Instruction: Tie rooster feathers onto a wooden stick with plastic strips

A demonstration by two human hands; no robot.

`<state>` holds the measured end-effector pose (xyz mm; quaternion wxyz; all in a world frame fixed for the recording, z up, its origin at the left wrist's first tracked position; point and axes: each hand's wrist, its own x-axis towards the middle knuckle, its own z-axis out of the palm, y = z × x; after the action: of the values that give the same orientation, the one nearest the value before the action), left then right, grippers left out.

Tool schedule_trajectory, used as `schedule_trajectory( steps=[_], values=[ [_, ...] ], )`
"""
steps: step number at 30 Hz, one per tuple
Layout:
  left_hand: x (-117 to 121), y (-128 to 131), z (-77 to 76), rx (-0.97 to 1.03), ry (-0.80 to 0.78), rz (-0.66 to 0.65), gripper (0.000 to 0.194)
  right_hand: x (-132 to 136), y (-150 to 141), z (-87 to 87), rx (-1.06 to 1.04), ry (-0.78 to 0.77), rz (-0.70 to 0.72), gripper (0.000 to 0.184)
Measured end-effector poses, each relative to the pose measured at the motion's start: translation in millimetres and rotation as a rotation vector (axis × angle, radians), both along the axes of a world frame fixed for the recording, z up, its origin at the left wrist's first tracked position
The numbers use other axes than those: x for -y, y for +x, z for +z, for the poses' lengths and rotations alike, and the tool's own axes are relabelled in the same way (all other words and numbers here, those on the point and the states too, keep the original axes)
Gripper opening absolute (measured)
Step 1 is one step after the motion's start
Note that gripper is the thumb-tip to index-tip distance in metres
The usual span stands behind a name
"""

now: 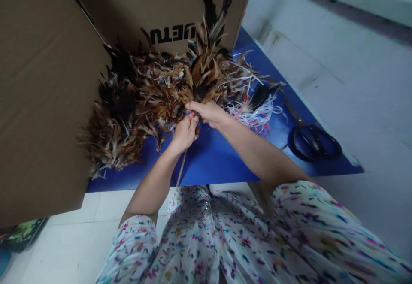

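Observation:
Brown and black feathers gathered on a thin stick (182, 166) form a feather duster (204, 71), upright in the middle of the head view. My left hand (186, 133) is closed around the stick just below the feathers, with a bit of red (192, 116) showing at its fingertips. Just above it, my right hand (209, 113) is closed on the base of the feather bunch, thumb lying across it. The fingers hide the point where feathers and stick meet. Loose feathers (154, 86) lie heaped behind and left of my hands.
A blue board (222, 159) covers the work surface. Large black-handled scissors (313, 142) lie at its right, near a tangle of white and pink strips (257, 114). Cardboard (41, 95) stands on the left, and a printed cardboard box (128, 9) rises behind the feathers. A pale wall runs along the right.

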<state>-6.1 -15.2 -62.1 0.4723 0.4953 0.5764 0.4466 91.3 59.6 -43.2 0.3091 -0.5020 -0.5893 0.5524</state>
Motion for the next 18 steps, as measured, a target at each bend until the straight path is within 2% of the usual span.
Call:
schedule_trajectory(
  steps=[2,7,10,14,18],
  values=[
    [0.5,-0.2,-1.0,0.069,-0.017,-0.026,0.026,0.5,0.8,-2.0,-0.082,-0.066,-0.061,0.025],
    [-4.0,-4.1,5.9,0.464,-0.154,-0.109,0.028,-1.3,8.4,-2.7,-0.140,-0.122,-0.024,0.033],
    [-9.1,-9.4,11.5,0.641,-0.290,-0.139,0.042,-2.4,11.6,-3.8,-0.166,-0.105,0.027,0.035],
    [-12.6,-13.3,12.8,0.750,-0.426,-0.140,0.056,-1.2,12.7,-6.1,-0.224,-0.068,0.040,0.030],
    [-13.6,-13.8,9.0,0.805,-0.460,-0.156,0.056,0.1,13.5,-9.0,-0.197,-0.080,0.101,0.039]
  ],
)
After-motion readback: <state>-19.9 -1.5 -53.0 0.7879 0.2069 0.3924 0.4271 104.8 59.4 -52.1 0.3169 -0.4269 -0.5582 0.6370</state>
